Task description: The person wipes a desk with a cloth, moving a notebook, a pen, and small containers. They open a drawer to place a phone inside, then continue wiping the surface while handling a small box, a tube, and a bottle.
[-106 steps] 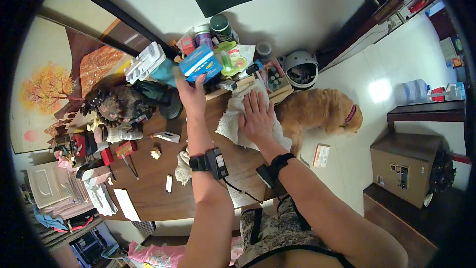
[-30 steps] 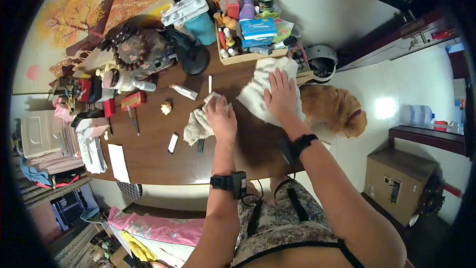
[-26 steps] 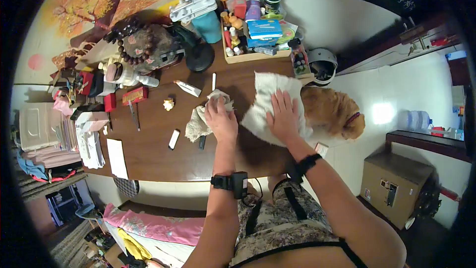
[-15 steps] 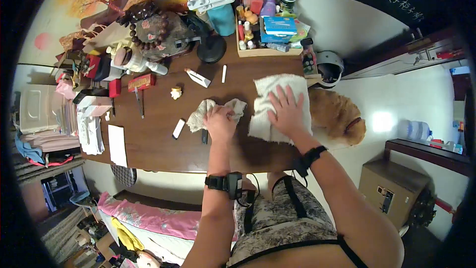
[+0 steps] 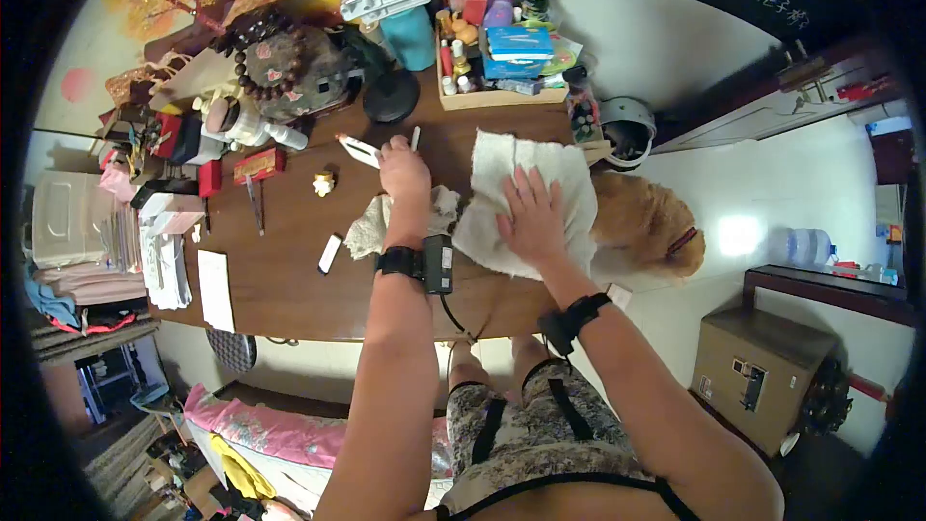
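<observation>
My left hand (image 5: 405, 177) is over the middle of the desk, fingers curled at the right end of a white, folded-looking piece (image 5: 361, 150). A short white stick (image 5: 416, 138) shows just beyond its other side. Whatever is inside those fingers is hidden. Beneath my left wrist lies a crumpled cream cloth (image 5: 367, 230). On the right, my right hand (image 5: 533, 220) rests flat with spread fingers on a larger white cloth (image 5: 492, 169), which is laid out near the desk's right edge.
A wooden desk (image 5: 280, 304) holds a tray of bottles and boxes (image 5: 502, 98), a black round stand (image 5: 391, 96), a small white-gold ornament (image 5: 324, 183), a white slim object (image 5: 330, 254) and a paper sheet (image 5: 215, 289). A brown dog (image 5: 641, 222) is beside the right edge.
My left hand has left the crumpled cloth and moved away from me to the white pieces. The larger cloth's far edge now lies differently, under my still-flat right hand. The view has shifted slightly.
</observation>
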A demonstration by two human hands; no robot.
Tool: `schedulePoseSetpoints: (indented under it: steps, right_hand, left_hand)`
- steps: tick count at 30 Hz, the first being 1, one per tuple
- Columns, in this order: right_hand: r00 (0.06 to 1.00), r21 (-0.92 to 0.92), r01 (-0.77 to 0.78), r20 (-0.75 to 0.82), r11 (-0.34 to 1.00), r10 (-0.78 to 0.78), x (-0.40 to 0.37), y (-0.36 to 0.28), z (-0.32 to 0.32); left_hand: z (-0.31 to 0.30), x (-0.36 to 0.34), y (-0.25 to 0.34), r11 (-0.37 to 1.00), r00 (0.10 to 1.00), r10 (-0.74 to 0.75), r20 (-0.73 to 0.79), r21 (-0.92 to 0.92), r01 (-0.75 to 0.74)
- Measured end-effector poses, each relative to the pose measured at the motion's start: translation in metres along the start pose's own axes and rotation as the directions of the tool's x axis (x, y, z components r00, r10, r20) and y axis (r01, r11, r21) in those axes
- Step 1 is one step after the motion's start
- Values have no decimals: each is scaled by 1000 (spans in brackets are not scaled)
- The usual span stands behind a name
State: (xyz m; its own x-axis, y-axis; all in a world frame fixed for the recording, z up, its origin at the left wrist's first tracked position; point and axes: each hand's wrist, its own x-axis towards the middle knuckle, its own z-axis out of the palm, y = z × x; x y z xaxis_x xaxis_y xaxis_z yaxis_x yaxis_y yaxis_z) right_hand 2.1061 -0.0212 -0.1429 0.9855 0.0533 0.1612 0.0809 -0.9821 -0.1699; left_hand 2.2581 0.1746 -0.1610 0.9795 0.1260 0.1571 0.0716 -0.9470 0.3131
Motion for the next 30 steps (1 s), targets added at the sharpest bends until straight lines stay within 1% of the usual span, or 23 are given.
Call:
schedulePoseSetpoints:
  steps: [1, 3, 4, 5, 7, 9, 11, 14, 17, 18, 21, 22, 25, 26, 29, 30]
  right_hand:
    - [1000, 6, -2, -9, 1000, 2, -3, 0, 0]
    - [1000, 29, -6, -29, 1000, 7, -6, -2, -1]
    - [1000, 28, -18, -1, 999, 18, -7, -2, -2]
    - [1000, 35, -22, 7, 999, 22, -6, -2, -3]
    - [999, 46, -35, 28, 998, 34, -6, -2, -5]
    - [998, 57, -54, 46, 997, 52, -6, -1, -4]
    - [996, 71, -66, 62, 995, 62, -6, -2, -3]
    - [995, 79, -71, 81, 994, 65, -6, -1, -1]
    - [992, 71, -66, 112, 995, 58, -7, 1, -2]
    - [990, 82, -69, 125, 994, 58, -7, 1, -3]
    - [991, 109, -73, 117, 991, 60, -5, 1, -4]
    - [992, 115, -73, 106, 991, 61, -5, 2, -3]
    - [992, 133, -83, 102, 988, 70, -5, 2, -5]
    - [993, 141, -82, 92, 987, 70, -5, 3, -6]
    - [995, 159, -84, 72, 984, 73, -6, 4, -8]
    - [995, 162, -87, 64, 983, 77, -6, 4, -8]
  left_hand:
    - [3, 5, 2, 1000, 999, -27, 16, 15, 27]
    - [-3, 1, 11, 997, 1000, 15, -2, -71, -15]
    - [-13, 0, 20, 993, 999, 39, -13, -109, -40]
    - [-21, 2, 31, 971, 993, 106, -44, -210, -113]
    - [-45, 4, 62, 880, 967, 229, -115, -401, -256]
    - [-75, 2, 102, 806, 940, 340, -22, -509, -303]
    - [-72, 7, 123, 772, 862, 502, -71, -412, -484]
    - [-74, 16, 149, 774, 834, 553, -1, -372, -513]
    - [-86, 26, 163, 826, 857, 513, 46, -297, -479]
    - [-92, 28, 166, 822, 870, 493, 10, -334, -461]
    - [-92, 45, 162, 831, 874, 482, -62, -284, -478]
    - [-93, 51, 161, 840, 878, 476, -49, -271, -470]
    - [-99, 69, 167, 867, 886, 457, -82, -180, -464]
    - [-102, 71, 168, 855, 878, 462, -124, -199, -478]
    - [-108, 83, 170, 812, 826, 548, -131, -155, -563]
    - [-107, 86, 171, 788, 797, 578, -173, -133, -601]
